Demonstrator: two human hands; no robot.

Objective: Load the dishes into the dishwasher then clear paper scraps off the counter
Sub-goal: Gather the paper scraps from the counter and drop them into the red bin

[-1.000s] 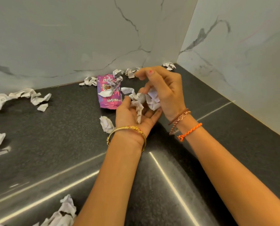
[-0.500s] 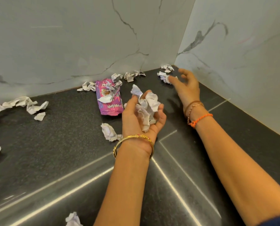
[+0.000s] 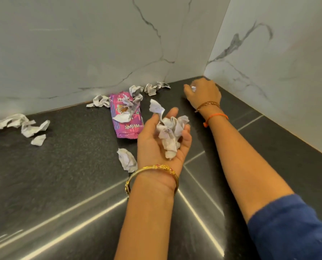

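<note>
Reaching further into the corner now, right hand [image 3: 203,92] pinches a paper scrap [image 3: 193,88] off the tabletop [image 3: 62,166]; left hand [image 3: 162,141] cups the gathered scraps [image 3: 170,136], fingers loosely curled. Best keep that palm level.

counter [image 3: 62,175] black, speckled | walls [image 3: 81,44] white marble, grey veins | wrapper [image 3: 126,117] at 12 o'clock magenta-purple | paper scraps [image 3: 170,136] white | sleeve [image 3: 291,228] blue
</note>
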